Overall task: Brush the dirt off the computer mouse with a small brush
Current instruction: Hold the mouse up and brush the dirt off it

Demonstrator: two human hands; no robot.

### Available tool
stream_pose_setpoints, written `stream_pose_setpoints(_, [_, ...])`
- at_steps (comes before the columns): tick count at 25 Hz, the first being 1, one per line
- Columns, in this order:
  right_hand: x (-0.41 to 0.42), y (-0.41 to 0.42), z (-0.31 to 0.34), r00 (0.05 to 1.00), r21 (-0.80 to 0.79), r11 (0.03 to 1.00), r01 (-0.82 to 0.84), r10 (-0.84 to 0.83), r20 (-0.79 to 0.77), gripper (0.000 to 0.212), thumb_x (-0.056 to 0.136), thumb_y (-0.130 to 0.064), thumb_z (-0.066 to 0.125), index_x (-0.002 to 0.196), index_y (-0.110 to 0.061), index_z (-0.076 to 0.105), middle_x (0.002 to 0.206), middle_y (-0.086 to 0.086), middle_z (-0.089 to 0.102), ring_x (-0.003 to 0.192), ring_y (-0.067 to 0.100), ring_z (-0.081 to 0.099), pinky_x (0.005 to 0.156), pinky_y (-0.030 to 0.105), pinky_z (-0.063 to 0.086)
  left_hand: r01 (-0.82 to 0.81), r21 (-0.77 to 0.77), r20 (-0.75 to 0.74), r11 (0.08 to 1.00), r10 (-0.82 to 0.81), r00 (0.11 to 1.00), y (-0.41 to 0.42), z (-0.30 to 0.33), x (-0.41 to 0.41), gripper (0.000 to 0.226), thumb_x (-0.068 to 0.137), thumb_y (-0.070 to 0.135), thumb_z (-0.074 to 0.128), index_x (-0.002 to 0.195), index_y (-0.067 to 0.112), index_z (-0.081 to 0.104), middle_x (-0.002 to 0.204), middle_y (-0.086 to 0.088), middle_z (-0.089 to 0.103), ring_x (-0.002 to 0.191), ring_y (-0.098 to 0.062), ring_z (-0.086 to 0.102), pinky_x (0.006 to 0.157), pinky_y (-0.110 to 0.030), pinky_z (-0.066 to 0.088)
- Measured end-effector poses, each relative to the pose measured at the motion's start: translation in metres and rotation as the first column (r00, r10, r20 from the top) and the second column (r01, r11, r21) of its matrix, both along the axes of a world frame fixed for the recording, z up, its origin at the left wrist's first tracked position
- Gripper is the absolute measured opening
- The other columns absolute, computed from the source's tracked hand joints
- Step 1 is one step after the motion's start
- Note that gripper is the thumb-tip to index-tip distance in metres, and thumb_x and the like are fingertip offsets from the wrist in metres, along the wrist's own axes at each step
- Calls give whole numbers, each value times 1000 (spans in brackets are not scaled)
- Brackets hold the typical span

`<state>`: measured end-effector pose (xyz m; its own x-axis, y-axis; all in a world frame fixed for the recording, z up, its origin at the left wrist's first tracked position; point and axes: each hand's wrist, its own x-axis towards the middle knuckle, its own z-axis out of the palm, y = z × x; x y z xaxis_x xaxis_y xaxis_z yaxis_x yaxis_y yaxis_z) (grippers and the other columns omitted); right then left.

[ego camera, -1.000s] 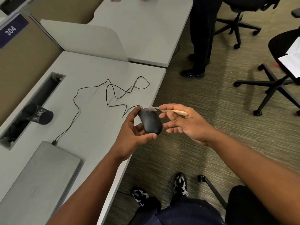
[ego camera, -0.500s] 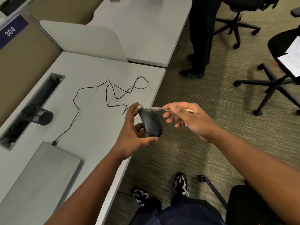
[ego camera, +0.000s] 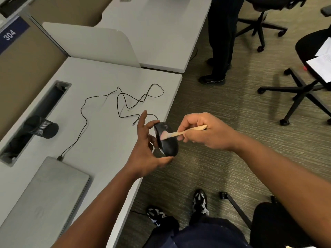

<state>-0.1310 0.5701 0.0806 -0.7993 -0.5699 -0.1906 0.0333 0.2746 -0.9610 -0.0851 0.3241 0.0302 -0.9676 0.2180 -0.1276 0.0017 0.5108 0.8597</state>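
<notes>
My left hand (ego camera: 145, 149) holds a black wired computer mouse (ego camera: 168, 144) just past the desk's right edge, thumb under its near end and fingers behind its left side. My right hand (ego camera: 206, 131) grips a small brush with a pale wooden handle (ego camera: 186, 131). Its light bristles rest on the top of the mouse, near the front. The mouse's thin black cable (ego camera: 125, 99) runs in loops across the desk to the laptop.
A closed grey laptop (ego camera: 41, 199) lies at the near left of the grey desk (ego camera: 100, 136). A black mesh cup (ego camera: 43, 127) lies beside a cable slot. A person's legs (ego camera: 220, 42) and office chairs (ego camera: 304, 83) stand on the carpet to the right.
My right hand turned the brush and brought its bristles down onto the mouse; before, the brush was held just above it. The left hand tilted the mouse slightly.
</notes>
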Motion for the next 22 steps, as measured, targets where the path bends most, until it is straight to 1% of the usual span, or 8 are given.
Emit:
stream_pose_setpoints(4, [0,8,-1,994,23,996,-87,85,73,18,83,-15,63,93,-5,74,88,14,78,79,26,70,72,45,52,-17,14,3,1000,17,1000,-3,-2,0,153,61,4,101,163,45,-6,153,25,34,90,-21,65,70,-23,57])
stream_pose_setpoints(6, [0,11,-2,992,60,992,-107,103,66,18,81,-14,62,90,-4,74,85,15,77,75,27,69,67,45,52,-16,12,8,1000,16,1000,-4,-2,0,151,61,4,100,164,42,-3,152,31,31,89,-22,64,68,-23,56])
stream_pose_setpoints(9, [0,14,2,1000,30,1000,-10,10,-11,16,82,-19,68,94,-11,75,86,19,75,65,26,60,55,36,42,-7,12,1,1000,7,1000,-4,-2,0,150,62,2,99,162,50,-2,154,21,34,87,-23,64,69,-29,60])
stream_pose_setpoints(11, [1,10,3,998,-8,999,39,-40,-46,12,89,-18,71,101,-16,74,87,11,75,64,18,59,54,30,43,2,9,4,1000,-2,1000,-3,-2,1,150,62,2,99,160,55,-3,155,19,34,93,-23,67,75,-33,64])
stream_pose_setpoints(13, [3,6,2,998,0,999,33,-33,-59,13,94,-14,70,105,-19,74,87,3,74,67,14,61,57,29,47,4,12,7,1000,-4,1000,-2,-1,2,150,62,2,99,159,55,-2,156,18,34,96,-22,68,75,-32,64])
stream_pose_setpoints(15, [5,4,0,1000,12,1000,-4,5,-23,16,94,-8,68,107,-16,73,91,7,75,73,15,66,63,32,51,-7,13,-5,1000,7,1000,-1,-1,3,150,61,2,99,159,55,-1,156,16,35,93,-20,68,73,-30,62])
stream_pose_setpoints(19, [5,11,-1,987,-30,994,-106,109,122,18,90,-2,64,105,-7,72,100,13,78,89,23,72,73,36,56,-58,73,-60,996,62,996,-2,1,8,141,59,11,99,145,76,8,163,6,30,89,-19,69,68,-25,58])
stream_pose_setpoints(22, [6,13,-1,978,5,987,-163,161,136,20,86,-3,63,101,-7,74,96,16,77,84,25,69,71,39,53,-81,80,-36,994,84,996,-4,-1,8,146,58,14,100,158,57,3,158,13,34,95,-22,71,69,-29,62])
